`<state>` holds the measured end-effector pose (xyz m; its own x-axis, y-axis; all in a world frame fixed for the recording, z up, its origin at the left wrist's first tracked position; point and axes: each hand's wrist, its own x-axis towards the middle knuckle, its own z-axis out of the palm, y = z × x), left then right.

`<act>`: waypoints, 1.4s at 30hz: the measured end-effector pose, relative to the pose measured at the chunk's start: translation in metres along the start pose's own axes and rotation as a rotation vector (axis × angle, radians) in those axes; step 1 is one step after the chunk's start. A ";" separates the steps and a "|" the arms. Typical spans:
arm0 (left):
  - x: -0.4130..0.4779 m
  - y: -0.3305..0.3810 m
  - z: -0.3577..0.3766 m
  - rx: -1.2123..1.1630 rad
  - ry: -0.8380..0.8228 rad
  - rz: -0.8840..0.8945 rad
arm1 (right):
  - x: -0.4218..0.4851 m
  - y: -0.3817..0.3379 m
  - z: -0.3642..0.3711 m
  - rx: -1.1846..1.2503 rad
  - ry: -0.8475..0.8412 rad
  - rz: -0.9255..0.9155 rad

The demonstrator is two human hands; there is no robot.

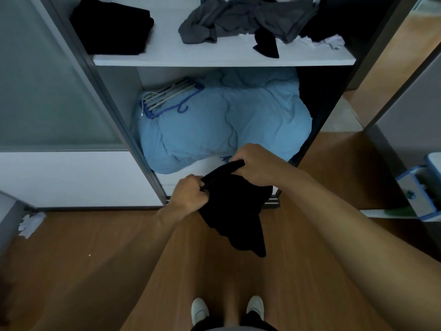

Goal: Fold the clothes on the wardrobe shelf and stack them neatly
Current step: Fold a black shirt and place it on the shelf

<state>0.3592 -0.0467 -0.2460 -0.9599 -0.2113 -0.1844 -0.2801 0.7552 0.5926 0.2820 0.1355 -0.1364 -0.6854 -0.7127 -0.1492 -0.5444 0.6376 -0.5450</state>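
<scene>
Left hand (191,194), right hand (257,163) grip garment (233,206) hanging floorward.

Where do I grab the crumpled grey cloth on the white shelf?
Probably its bunched left end: the grey cloth lies free there, near the shelf front. Reach in from the open front and pinch a thick fold; the right part is tangled with black clothing.
</scene>
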 end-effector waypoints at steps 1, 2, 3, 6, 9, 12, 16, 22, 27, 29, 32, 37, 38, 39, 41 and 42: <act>-0.001 0.000 0.002 -0.005 -0.017 0.007 | 0.000 -0.001 -0.003 -0.007 -0.013 -0.015; 0.000 -0.001 0.003 -0.006 -0.030 0.011 | 0.000 -0.002 -0.006 -0.002 -0.020 -0.027; 0.002 -0.001 0.005 -0.003 -0.043 0.004 | 0.000 -0.003 -0.008 0.014 -0.029 -0.036; 0.010 -0.008 0.014 0.042 -0.090 -0.064 | -0.001 -0.004 -0.010 0.103 -0.062 -0.041; 0.013 -0.023 0.026 0.045 -0.078 -0.135 | -0.002 -0.009 -0.017 0.251 -0.079 -0.016; 0.009 -0.034 0.028 -0.009 -0.090 -0.197 | -0.002 -0.010 -0.029 0.334 -0.078 0.032; 0.010 -0.049 0.019 -0.160 0.038 -0.307 | -0.005 -0.003 -0.034 0.279 -0.080 0.094; 0.016 -0.062 0.005 -0.283 0.249 -0.406 | -0.007 0.021 -0.018 -0.011 -0.019 0.185; 0.016 -0.059 -0.009 -0.133 0.325 -0.404 | -0.009 0.028 -0.002 0.046 -0.009 0.203; 0.013 -0.059 -0.013 -0.083 0.321 -0.398 | -0.008 0.027 0.001 0.132 -0.042 0.191; 0.010 -0.063 -0.017 -0.134 0.324 -0.440 | -0.002 0.018 0.004 0.241 -0.022 0.201; 0.012 -0.050 -0.023 -0.387 0.398 -0.400 | -0.005 0.008 0.001 0.235 -0.231 0.215; 0.013 -0.045 -0.025 -0.409 0.400 -0.363 | -0.005 0.009 0.002 0.124 -0.313 0.217; 0.013 -0.040 -0.027 -0.414 0.397 -0.322 | -0.007 0.008 0.003 0.022 -0.350 0.209; 0.013 -0.032 -0.030 -0.395 0.391 -0.248 | -0.002 0.012 0.004 -0.007 -0.305 0.145; 0.013 -0.031 -0.030 -0.376 0.387 -0.218 | -0.001 0.014 0.001 0.006 -0.277 0.092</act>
<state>0.3551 -0.0915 -0.2429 -0.7948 -0.6021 -0.0757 -0.3899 0.4111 0.8240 0.2754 0.1450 -0.1444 -0.5729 -0.7054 -0.4174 -0.4827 0.7019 -0.5237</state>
